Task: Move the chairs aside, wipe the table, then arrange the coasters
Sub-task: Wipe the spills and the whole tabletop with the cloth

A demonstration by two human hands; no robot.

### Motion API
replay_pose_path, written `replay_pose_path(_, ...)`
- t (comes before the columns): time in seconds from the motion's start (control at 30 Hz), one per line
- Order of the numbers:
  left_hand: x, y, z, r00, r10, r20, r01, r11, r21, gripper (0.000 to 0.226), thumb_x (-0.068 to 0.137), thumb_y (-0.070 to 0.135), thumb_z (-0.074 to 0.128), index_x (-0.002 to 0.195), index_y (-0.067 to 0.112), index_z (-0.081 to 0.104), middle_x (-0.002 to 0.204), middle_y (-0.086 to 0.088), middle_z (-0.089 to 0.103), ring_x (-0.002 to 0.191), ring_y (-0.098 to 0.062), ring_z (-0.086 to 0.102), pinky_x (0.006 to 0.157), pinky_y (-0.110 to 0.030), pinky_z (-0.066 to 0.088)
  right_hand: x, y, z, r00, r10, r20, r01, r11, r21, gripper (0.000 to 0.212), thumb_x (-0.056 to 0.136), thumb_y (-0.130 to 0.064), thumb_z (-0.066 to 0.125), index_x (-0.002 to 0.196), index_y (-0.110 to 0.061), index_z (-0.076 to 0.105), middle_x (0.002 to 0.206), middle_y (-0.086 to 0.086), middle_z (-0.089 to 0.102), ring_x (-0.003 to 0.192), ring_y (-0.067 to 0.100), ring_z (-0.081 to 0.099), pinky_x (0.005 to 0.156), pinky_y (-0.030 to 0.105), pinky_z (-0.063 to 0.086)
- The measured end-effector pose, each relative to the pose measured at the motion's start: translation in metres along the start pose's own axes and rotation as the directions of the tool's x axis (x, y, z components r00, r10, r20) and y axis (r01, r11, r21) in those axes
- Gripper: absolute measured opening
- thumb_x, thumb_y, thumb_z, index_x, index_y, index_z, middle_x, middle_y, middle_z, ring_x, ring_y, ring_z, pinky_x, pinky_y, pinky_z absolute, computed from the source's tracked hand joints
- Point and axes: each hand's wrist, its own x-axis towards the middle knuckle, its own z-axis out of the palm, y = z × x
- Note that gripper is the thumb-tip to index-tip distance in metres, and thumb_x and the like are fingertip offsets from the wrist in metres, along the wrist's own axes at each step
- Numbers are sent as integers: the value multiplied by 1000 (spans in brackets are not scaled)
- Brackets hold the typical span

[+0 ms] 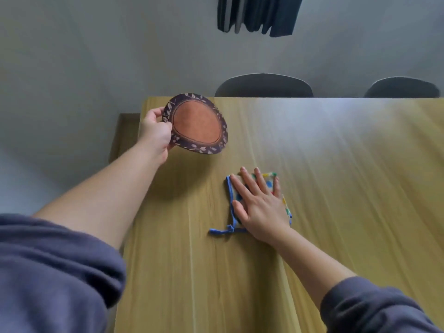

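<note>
My left hand (155,132) grips the left rim of a round coaster (196,123), orange in the middle with a dark leaf-patterned border, and holds it tilted above the far left corner of the wooden table (336,164). My right hand (260,204) lies flat with straight fingers on a small folded cloth (269,182), white with coloured dots and a blue edge. The cloth's blue loop trails toward me on the tabletop. Most of the cloth is hidden under my palm.
Two dark grey chair backs (263,85) (401,88) stand behind the table's far edge. A low wooden piece (125,135) adjoins the table's left side. Dark fabric (258,14) hangs on the wall above. Grey floor lies to the left.
</note>
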Motion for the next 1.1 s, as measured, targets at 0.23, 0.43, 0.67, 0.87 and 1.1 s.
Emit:
replay_pose_path(0.23, 17, -32, 5, 973, 193, 128, -212, 524, 825, 53, 90, 3, 43, 141, 16, 40, 140, -7, 48, 125, -28, 47, 99, -31, 39, 4, -2, 2, 998, 60, -7, -60, 998, -3, 62, 93, -57, 13, 154, -46, 5, 164, -12, 0, 151, 18, -11, 119, 55, -9)
replay_pose_path(0.43, 36, -47, -86, 900, 238, 365, -411, 185, 893, 46, 96, 21, 50, 141, 15, 43, 155, -3, 31, 144, -23, 22, 115, -52, 17, 42, -51, 1, 864, 504, 15, -503, 860, 89, 59, 100, -46, 21, 156, -36, 3, 165, -4, -6, 151, 26, -11, 115, 62, -9)
replay_pose_path(0.67, 42, -45, -124, 859, 254, 444, -509, 343, 789, 44, 96, 5, 44, 140, 12, 46, 152, -1, 34, 144, -20, 23, 117, -32, 17, 67, -160, 10, 965, 263, -6, -262, 960, 103, 61, 99, -47, 20, 156, -34, 2, 165, 0, -9, 150, 30, -14, 112, 65, -11)
replay_pose_path(0.87, 32, -45, -160, 900, 286, 330, -427, 417, 802, 41, 96, 3, 42, 136, 9, 51, 149, -4, 41, 140, -20, 32, 116, -30, 21, 119, -197, 11, 999, 47, -17, -45, 993, 108, 61, 98, -47, 21, 156, -35, 8, 166, -2, -2, 151, 28, -11, 113, 65, -10)
replay_pose_path(1.1, 7, -55, -181, 914, 248, 320, -397, 397, 827, 41, 98, 7, 42, 138, 11, 49, 150, -1, 39, 141, -17, 31, 114, -28, 20, 128, -201, 11, 999, -39, -28, 42, 995, 95, 60, 99, -48, 21, 156, -35, 9, 166, -3, 0, 151, 27, -9, 115, 64, -8)
